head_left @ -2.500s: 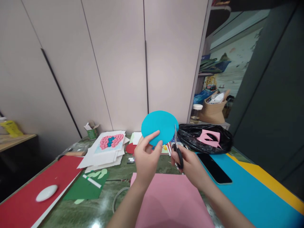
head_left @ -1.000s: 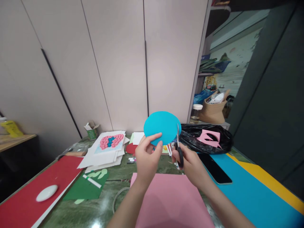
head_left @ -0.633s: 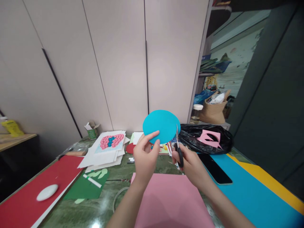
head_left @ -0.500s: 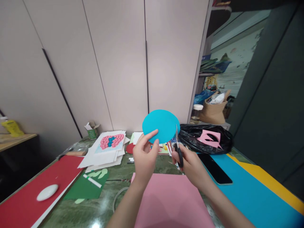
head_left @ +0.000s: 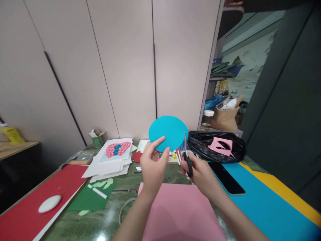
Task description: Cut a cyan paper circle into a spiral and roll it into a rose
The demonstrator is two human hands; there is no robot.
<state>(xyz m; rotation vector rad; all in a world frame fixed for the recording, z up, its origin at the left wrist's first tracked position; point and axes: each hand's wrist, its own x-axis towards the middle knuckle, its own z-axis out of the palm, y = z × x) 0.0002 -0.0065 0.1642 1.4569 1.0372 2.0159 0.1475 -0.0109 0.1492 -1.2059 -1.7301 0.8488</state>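
A round piece of blue paper is raised above the table in the middle of the head view. My left hand pinches its lower edge between thumb and fingers. My right hand grips the black handles of a pair of scissors, fingers closed round them. The blades point up and meet the right edge of the blue paper; whether they are parted I cannot tell. Below both hands a large pink sheet lies on the green marbled table.
To the right are a phone on a blue sheet and a black plastic bag with pink paper scraps. At left lie a white mouse on red paper, green paper and a stack of white sheets.
The blue paper has shifted slightly left and turned a little in my left hand. The scissor blades have tilted a bit to the left along its edge.
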